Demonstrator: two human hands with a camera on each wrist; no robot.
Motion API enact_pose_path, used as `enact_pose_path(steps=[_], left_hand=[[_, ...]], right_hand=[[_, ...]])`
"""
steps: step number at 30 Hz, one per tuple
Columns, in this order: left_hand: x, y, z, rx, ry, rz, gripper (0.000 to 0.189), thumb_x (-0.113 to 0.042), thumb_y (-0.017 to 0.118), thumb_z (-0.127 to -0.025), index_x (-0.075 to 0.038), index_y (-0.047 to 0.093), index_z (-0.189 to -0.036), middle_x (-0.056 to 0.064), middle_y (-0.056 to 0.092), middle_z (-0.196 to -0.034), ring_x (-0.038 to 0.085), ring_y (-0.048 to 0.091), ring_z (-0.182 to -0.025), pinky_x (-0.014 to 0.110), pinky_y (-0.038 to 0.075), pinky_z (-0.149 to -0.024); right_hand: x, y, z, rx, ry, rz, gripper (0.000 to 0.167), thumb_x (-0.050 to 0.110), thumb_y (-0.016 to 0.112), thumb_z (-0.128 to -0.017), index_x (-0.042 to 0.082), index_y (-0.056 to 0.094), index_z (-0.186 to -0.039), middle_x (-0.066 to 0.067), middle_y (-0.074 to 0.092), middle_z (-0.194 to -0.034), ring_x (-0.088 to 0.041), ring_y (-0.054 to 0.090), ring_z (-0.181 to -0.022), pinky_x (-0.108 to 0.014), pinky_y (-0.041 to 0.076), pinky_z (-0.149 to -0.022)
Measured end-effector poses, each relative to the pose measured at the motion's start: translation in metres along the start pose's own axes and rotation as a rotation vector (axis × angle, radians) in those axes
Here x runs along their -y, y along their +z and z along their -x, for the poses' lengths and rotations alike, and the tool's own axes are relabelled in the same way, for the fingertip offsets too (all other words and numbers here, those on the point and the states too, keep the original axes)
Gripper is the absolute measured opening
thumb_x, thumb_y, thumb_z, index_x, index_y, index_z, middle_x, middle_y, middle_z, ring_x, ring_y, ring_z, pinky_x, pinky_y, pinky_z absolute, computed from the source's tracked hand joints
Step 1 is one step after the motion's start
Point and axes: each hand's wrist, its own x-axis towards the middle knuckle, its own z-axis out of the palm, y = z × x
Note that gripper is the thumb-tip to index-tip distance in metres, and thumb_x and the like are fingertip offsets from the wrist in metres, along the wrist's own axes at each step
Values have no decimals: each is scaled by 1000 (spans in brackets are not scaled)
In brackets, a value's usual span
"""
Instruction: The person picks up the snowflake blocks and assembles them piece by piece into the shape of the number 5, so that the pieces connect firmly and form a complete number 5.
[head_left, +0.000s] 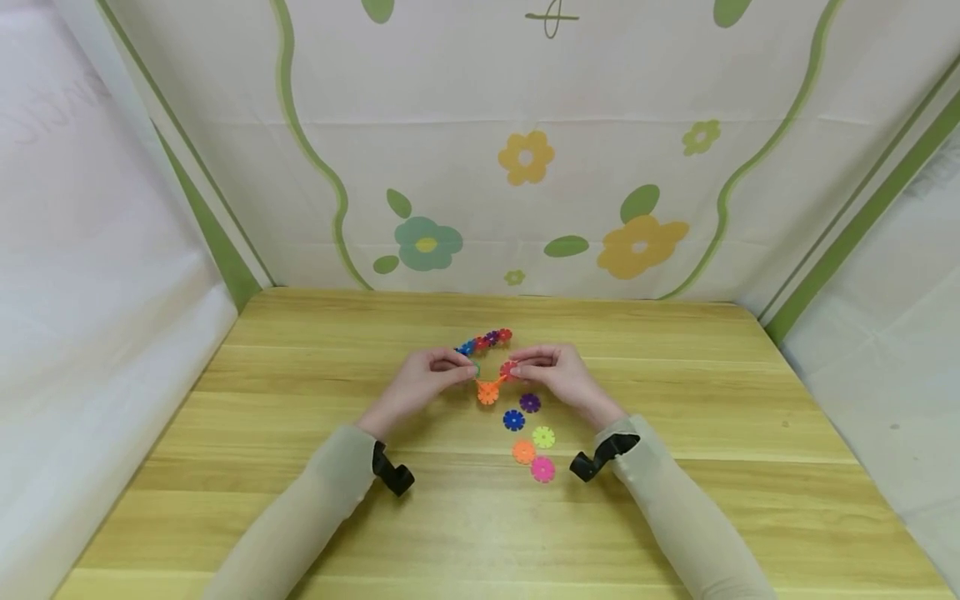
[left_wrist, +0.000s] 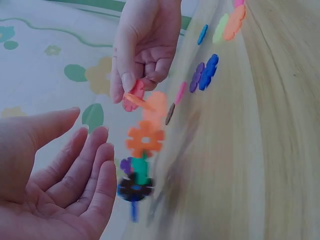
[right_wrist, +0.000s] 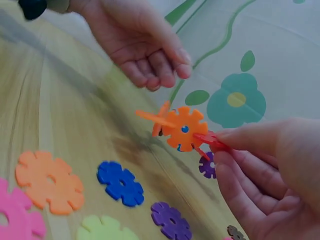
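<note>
While the left hand [head_left: 420, 383], fingers relaxed and thumb parted, grips nothing, the chain [head_left: 488, 393] between the hands already joins several discs; the loose discs [head_left: 539, 433] on the surface [head_left: 712, 400] seem left to add; the right hand [head_left: 558, 375] pinches the chain's red disc [head_left: 506, 368].

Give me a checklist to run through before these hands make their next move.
1. Right hand pinching a red disc: ok.
2. Left hand gripping the chain of discs: not ok; the wrist views show its fingers apart from it.
3. Pinched red disc fully slotted into the chain: cannot tell.
4. Chain unbroken behind the left hand in the head view: cannot tell.
5. Loose blue disc and purple disc on the table, near the right hand: ok.
</note>
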Motion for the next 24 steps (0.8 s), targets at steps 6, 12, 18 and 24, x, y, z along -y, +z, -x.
enact_pose_path(steps=[6, 12, 18, 24], left_hand=[[-11, 7, -4, -43, 3, -71, 26, -29, 75, -96, -9, 74, -114, 1, 72, -105, 27, 67, -102, 46, 53, -91], [-12, 18, -9, -24, 52, -113, 26, -20, 73, -98, -3, 73, -117, 2, 73, -104, 29, 68, -102, 45, 56, -88], [-5, 28, -15, 67, 67, -186, 20, -29, 72, -98, -10, 75, -106, 3, 72, -103, 25, 68, -97, 37, 56, -83], [-1, 32, -16, 88, 76, -179, 21, -29, 70, -100, -9, 75, -103, 3, 72, -99, 25, 68, -95, 36, 56, -81]], right_hand=[[2, -4, -1, -10, -41, 84, 27, 14, 79, -92, -1, 74, -114, -11, 75, -103, -25, 71, -96, -36, 56, -89], [5, -1, 0, -6, -35, 12, 29, 13, 78, -92, -6, 72, -113, -13, 76, -100, -27, 72, -92, -51, 56, -89], [5, 5, 0, 8, -42, -50, 29, 7, 75, -94, -12, 68, -115, -15, 75, -98, -25, 72, -86, -51, 58, -84], [3, 7, 1, 4, -39, -55, 31, 11, 76, -94, -10, 69, -115, -15, 74, -99, -26, 71, -86, -45, 60, -80]])
